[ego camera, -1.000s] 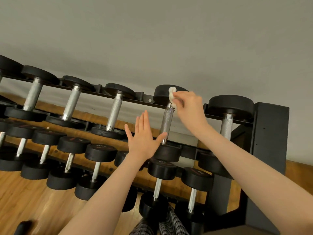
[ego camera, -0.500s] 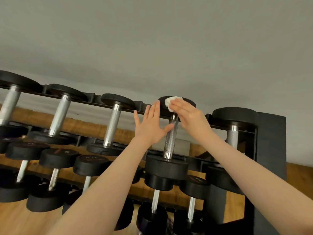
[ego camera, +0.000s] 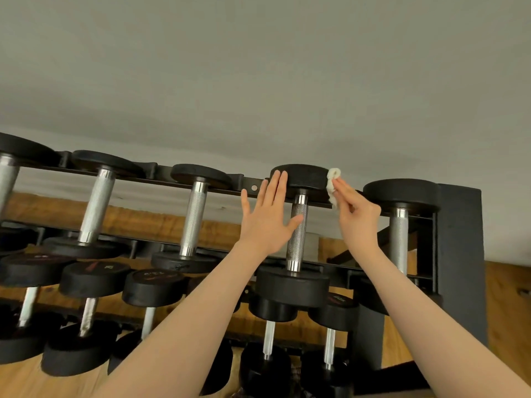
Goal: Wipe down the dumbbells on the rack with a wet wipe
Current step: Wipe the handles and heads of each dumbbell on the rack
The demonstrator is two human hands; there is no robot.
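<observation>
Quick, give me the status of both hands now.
Left hand: open, straight fingers against the dumbbell.
Right hand: holding the wet wipe against the dumbbell's far head.

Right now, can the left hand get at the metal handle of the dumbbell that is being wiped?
Probably yes. The left hand lies open beside the handle, its thumb already at the bar, and nothing stands between them. The right hand with the wet wipe is up at the far head, out of the way.

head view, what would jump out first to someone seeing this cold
Two bare arms reach up at a dumbbell on the rack's top row. The right hand presses a white wipe to the right edge of its far head, while the left hand lies flat against its left side.
</observation>
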